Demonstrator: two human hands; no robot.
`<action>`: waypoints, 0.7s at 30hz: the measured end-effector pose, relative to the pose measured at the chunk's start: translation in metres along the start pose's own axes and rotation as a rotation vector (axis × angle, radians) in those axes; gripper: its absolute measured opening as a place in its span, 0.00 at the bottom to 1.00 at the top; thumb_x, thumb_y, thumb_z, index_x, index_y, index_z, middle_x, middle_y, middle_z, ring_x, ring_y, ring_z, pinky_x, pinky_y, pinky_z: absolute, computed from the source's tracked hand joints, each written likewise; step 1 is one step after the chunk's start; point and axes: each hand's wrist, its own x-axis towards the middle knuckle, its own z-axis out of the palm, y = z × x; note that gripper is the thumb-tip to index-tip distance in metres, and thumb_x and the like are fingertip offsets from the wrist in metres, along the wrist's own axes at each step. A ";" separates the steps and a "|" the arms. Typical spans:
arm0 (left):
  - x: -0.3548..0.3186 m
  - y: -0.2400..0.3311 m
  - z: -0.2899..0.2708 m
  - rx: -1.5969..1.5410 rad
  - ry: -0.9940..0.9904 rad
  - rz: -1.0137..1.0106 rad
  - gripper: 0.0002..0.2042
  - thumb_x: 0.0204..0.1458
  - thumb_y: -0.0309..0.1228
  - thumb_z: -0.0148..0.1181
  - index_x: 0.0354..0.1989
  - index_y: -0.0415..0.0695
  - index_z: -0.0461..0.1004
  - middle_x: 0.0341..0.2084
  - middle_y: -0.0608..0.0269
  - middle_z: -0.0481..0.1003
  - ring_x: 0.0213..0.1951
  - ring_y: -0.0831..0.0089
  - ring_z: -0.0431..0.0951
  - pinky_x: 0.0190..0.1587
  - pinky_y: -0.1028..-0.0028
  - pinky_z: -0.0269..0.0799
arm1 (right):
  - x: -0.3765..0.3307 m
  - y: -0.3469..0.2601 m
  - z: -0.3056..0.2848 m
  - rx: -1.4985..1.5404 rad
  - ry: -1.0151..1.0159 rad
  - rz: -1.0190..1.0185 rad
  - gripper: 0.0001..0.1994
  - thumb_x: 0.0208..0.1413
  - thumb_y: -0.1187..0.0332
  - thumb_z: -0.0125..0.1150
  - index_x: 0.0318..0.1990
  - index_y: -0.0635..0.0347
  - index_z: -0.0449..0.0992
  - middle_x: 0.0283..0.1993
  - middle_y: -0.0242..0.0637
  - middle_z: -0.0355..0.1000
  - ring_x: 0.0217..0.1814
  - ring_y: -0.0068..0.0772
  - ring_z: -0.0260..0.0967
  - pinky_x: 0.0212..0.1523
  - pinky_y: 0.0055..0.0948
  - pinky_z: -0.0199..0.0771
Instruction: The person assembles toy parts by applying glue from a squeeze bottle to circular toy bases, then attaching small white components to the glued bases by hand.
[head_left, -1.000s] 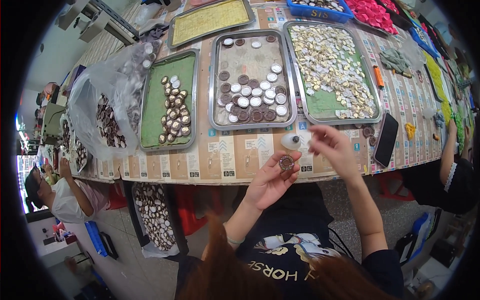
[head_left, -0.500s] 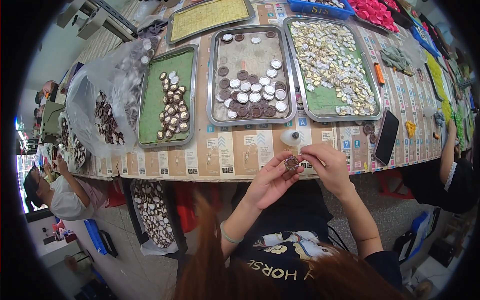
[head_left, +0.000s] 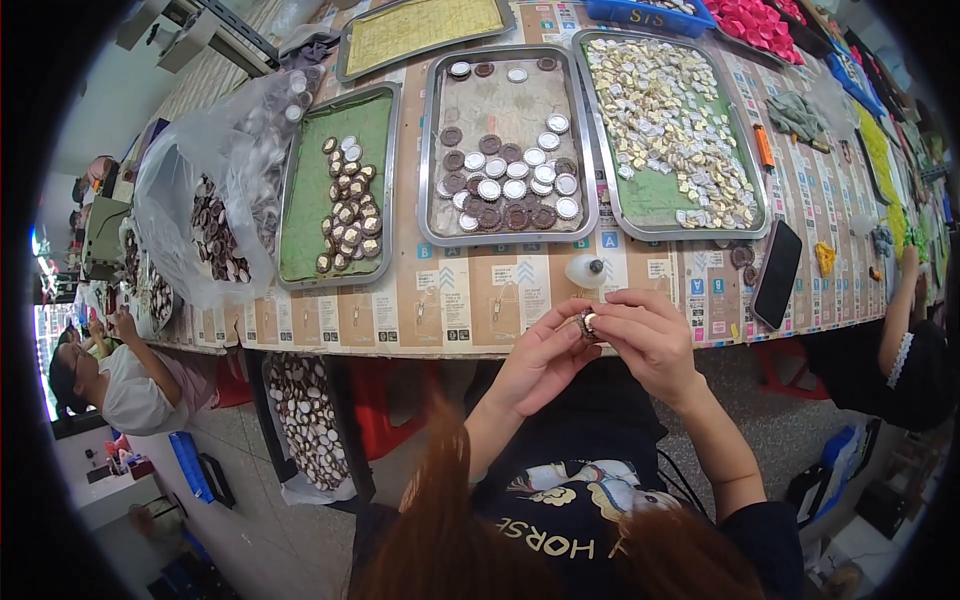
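Observation:
Above the table's front edge, my left hand (head_left: 535, 362) pinches a small brown scalloped disc (head_left: 584, 330) between thumb and fingers. My right hand (head_left: 655, 345) meets it from the other side, fingers closed together at the disc's face. A small pale gold piece (head_left: 590, 320) shows at those fingertips, partly covered by them. Just beyond the hands stands a white squeeze bottle (head_left: 584, 270) with a dark tip. The middle tray (head_left: 428, 150) holds brown and white-faced scalloped discs, some overlapping. Many small gold and silver pieces (head_left: 660, 110) lie in the green-lined tray (head_left: 650, 215) to its right.
A left green-lined tray (head_left: 305, 200) holds discs topped with gold pieces. Further left are clear plastic bags (head_left: 165, 200) of discs. A phone (head_left: 777, 275), an orange cutter (head_left: 763, 147) and a cloth (head_left: 797, 115) lie right. Co-workers sit at both sides; a disc-filled crate (head_left: 310, 430) stands below.
My right fingers have moved left onto the disc, with the gold piece now showing there. The disc has tilted, its face now less visible. The whole view has shifted slightly.

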 end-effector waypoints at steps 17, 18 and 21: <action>-0.001 0.008 0.009 0.165 0.044 0.001 0.13 0.51 0.25 0.47 0.46 0.42 0.61 0.39 0.60 0.67 0.45 0.70 0.67 0.49 0.69 0.62 | -0.003 -0.008 -0.002 0.115 -0.049 0.146 0.21 0.35 0.76 0.62 0.43 0.60 0.69 0.42 0.39 0.67 0.46 0.40 0.63 0.44 0.33 0.65; 0.000 0.007 0.010 0.164 0.043 -0.001 0.13 0.51 0.25 0.47 0.46 0.42 0.61 0.39 0.60 0.67 0.45 0.70 0.67 0.49 0.69 0.62 | -0.004 -0.009 -0.001 0.113 -0.048 0.148 0.21 0.35 0.76 0.62 0.43 0.60 0.69 0.42 0.39 0.67 0.46 0.40 0.63 0.44 0.33 0.65; 0.000 0.005 0.011 0.179 0.064 0.022 0.12 0.50 0.23 0.48 0.43 0.41 0.61 0.36 0.61 0.69 0.40 0.72 0.70 0.46 0.73 0.65 | -0.004 -0.011 0.002 0.082 -0.042 0.090 0.24 0.35 0.76 0.62 0.46 0.61 0.66 0.41 0.39 0.67 0.46 0.39 0.62 0.44 0.32 0.65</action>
